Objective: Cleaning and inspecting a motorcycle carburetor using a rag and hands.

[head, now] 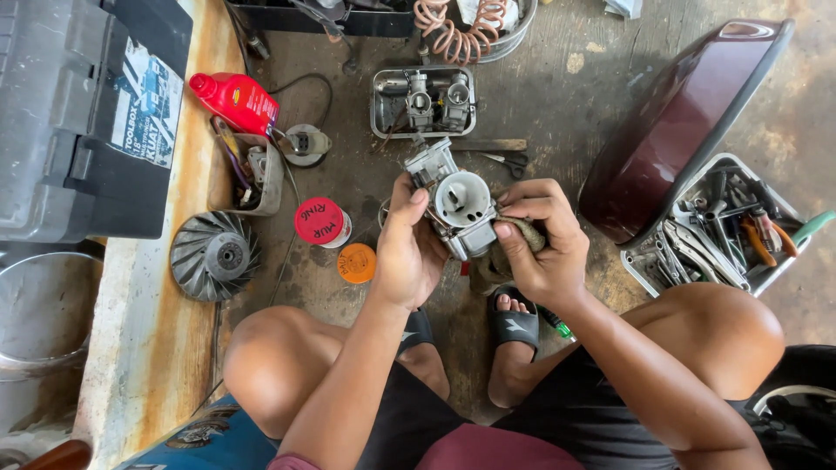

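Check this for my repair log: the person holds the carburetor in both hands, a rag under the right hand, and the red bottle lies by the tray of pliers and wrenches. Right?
One detail is off. In the head view the red bottle lies at upper left beside the grey toolbox, not by the tool tray on the right. The rest stands: left hand and right hand hold the carburetor, rag under the right.

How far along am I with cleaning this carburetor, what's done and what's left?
Done: the carburetor is off the machine and open at its round bore. In hand: your left hand grips it while your right hand presses a dirty rag to its side. Left: more carburetor parts sit loose in the metal tray on the floor, unassembled.
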